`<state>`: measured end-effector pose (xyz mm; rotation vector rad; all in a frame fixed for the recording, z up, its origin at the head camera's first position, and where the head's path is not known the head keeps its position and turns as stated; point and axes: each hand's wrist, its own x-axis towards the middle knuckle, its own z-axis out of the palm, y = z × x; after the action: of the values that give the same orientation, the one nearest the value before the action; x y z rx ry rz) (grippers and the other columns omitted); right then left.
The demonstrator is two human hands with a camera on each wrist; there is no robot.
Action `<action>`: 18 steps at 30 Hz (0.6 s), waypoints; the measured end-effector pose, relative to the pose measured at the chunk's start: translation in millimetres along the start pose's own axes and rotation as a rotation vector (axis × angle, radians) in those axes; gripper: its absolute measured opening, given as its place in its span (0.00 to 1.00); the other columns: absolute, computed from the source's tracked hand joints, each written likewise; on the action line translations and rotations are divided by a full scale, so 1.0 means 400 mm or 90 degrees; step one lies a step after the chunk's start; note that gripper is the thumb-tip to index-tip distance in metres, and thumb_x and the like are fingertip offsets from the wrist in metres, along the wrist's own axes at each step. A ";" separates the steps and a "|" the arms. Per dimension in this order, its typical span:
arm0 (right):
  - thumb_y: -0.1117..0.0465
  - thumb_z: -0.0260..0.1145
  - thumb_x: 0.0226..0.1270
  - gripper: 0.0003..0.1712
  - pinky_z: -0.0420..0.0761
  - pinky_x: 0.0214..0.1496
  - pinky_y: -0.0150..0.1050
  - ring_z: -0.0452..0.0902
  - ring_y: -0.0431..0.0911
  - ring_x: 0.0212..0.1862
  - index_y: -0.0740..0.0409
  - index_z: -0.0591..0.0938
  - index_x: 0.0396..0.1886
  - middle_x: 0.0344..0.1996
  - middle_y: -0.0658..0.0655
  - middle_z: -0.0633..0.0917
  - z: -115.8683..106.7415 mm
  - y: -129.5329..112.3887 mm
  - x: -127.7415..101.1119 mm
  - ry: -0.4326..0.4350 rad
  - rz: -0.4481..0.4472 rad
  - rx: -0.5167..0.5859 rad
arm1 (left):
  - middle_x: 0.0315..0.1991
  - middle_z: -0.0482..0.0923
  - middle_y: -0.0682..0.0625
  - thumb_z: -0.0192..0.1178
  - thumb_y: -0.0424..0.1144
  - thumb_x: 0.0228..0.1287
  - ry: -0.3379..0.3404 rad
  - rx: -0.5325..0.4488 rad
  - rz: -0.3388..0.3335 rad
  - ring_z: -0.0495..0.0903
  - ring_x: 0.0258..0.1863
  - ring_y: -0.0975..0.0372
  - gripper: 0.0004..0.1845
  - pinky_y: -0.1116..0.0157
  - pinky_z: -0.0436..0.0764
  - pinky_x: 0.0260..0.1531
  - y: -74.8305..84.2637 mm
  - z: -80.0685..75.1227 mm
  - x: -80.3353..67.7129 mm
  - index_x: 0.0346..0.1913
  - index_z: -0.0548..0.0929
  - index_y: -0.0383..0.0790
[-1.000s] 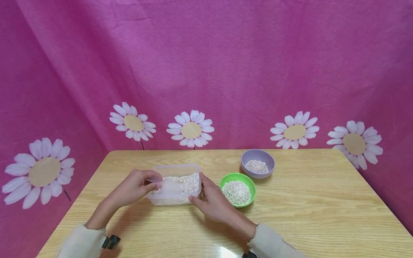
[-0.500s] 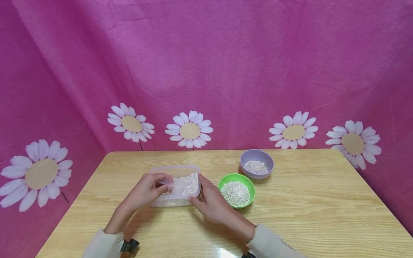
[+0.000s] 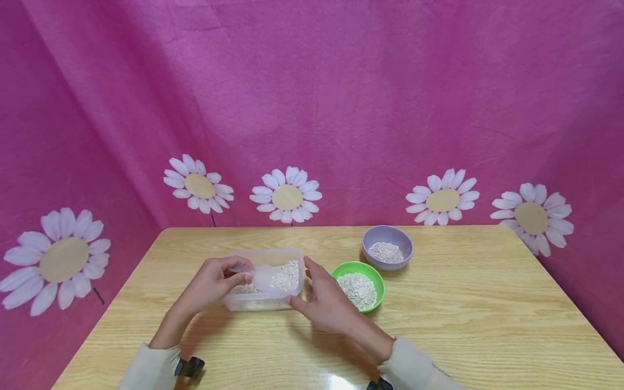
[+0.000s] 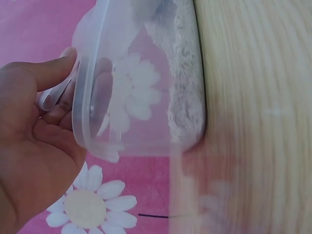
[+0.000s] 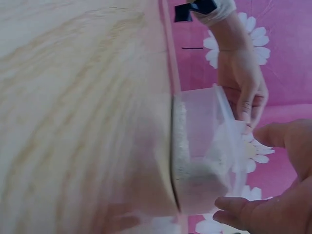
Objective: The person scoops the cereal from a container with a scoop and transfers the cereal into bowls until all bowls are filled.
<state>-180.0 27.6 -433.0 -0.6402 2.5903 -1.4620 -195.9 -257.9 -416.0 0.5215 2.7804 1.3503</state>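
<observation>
A translucent rectangular plastic container with pale oat-like flakes stands on the table. My left hand pinches the handle of a translucent scoop, whose bowl is over the flakes inside the container. In the left wrist view, the handle shows between thumb and fingers beyond the container wall. At the container's right end is my right hand, its thumb and fingers spread at the near and far corners. From the right wrist view I cannot tell whether its fingers touch the wall.
Right of the container, a green bowl holds a heap of similar flakes. Behind it stands a purple bowl with a smaller amount. The wooden table ends at a pink curtain printed with daisies.
My left hand moved the scoop rightward in the container, then slightly back left and up. My right hand's fingers have loosened from the container's right end.
</observation>
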 end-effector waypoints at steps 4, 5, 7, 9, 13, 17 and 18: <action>0.54 0.76 0.70 0.54 0.75 0.75 0.57 0.69 0.66 0.78 0.70 0.58 0.84 0.82 0.71 0.65 -0.016 -0.006 -0.003 0.007 0.000 0.047 | 0.40 0.92 0.46 0.70 0.37 0.73 0.038 -0.028 -0.016 0.92 0.43 0.51 0.10 0.63 0.86 0.38 -0.015 -0.013 -0.009 0.52 0.89 0.37; 0.55 0.76 0.70 0.54 0.76 0.74 0.57 0.69 0.66 0.79 0.70 0.58 0.84 0.82 0.71 0.65 -0.019 -0.007 -0.004 0.008 0.001 0.057 | 0.40 0.92 0.45 0.70 0.37 0.73 0.047 -0.035 -0.020 0.93 0.43 0.51 0.11 0.63 0.86 0.39 -0.018 -0.016 -0.010 0.52 0.89 0.36; 0.56 0.77 0.70 0.54 0.76 0.75 0.56 0.68 0.65 0.79 0.69 0.58 0.84 0.82 0.69 0.64 -0.026 -0.011 -0.005 0.009 0.008 0.069 | 0.40 0.93 0.44 0.70 0.37 0.73 0.064 -0.042 -0.025 0.93 0.43 0.52 0.11 0.63 0.86 0.40 -0.022 -0.022 -0.014 0.53 0.88 0.36; 0.56 0.77 0.70 0.53 0.76 0.75 0.56 0.67 0.64 0.80 0.68 0.58 0.85 0.83 0.69 0.64 -0.032 -0.014 -0.004 0.012 0.013 0.071 | 0.40 0.93 0.43 0.69 0.35 0.73 0.077 -0.050 -0.026 0.93 0.43 0.54 0.11 0.63 0.86 0.43 -0.025 -0.028 -0.016 0.53 0.88 0.35; 0.56 0.77 0.71 0.53 0.76 0.75 0.53 0.66 0.62 0.81 0.66 0.58 0.85 0.83 0.67 0.64 -0.046 -0.017 -0.005 0.017 0.022 0.074 | 0.40 0.92 0.42 0.68 0.34 0.74 0.102 -0.053 -0.029 0.91 0.41 0.63 0.11 0.66 0.86 0.45 -0.030 -0.042 -0.020 0.54 0.87 0.33; 0.57 0.77 0.71 0.52 0.76 0.75 0.51 0.66 0.61 0.81 0.65 0.59 0.85 0.83 0.64 0.65 -0.063 -0.019 -0.007 0.030 0.019 0.070 | 0.40 0.91 0.41 0.67 0.33 0.76 0.125 -0.071 -0.031 0.89 0.39 0.68 0.12 0.68 0.86 0.47 -0.034 -0.055 -0.023 0.56 0.87 0.32; 0.57 0.77 0.70 0.52 0.76 0.75 0.51 0.66 0.61 0.81 0.65 0.59 0.85 0.83 0.64 0.66 -0.067 -0.019 -0.007 0.034 0.017 0.067 | 0.39 0.91 0.41 0.66 0.33 0.76 0.130 -0.077 -0.030 0.89 0.38 0.68 0.12 0.68 0.86 0.47 -0.035 -0.057 -0.024 0.57 0.86 0.31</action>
<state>-182.9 46.7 -412.7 -0.5585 2.5286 -1.6159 -194.4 -286.3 -413.6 0.3294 2.8195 1.6346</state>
